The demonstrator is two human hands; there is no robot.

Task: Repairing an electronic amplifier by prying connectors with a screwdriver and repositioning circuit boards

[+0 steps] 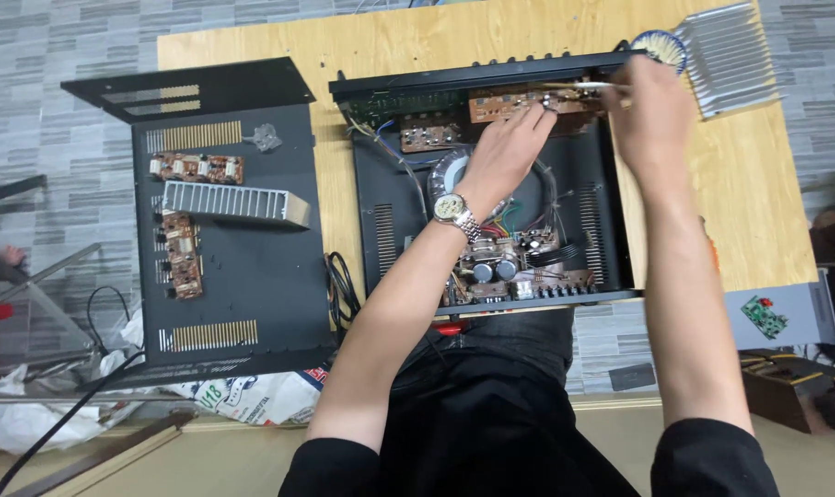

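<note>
An open black amplifier chassis (385, 239) lies on a wooden table (758, 202), with brown circuit boards and coloured wires inside. My left hand (505, 152), a metal watch on its wrist, reaches into the chassis with its fingertips on the brown circuit board (500, 103) at the far wall. My right hand (652, 101) is at the far right corner of the chassis, closed on a thin metal tool (588, 86) whose tip lies over that same board. Capacitors (493, 270) sit on a board near the front wall.
The removed black cover (252, 276) lies to the left, carrying two small brown boards (197, 168) and a finned aluminium heatsink (233, 202). A second heatsink (730, 55) and a toroidal coil (661, 44) rest at the table's far right. Black cables (344, 285) hang off the front edge.
</note>
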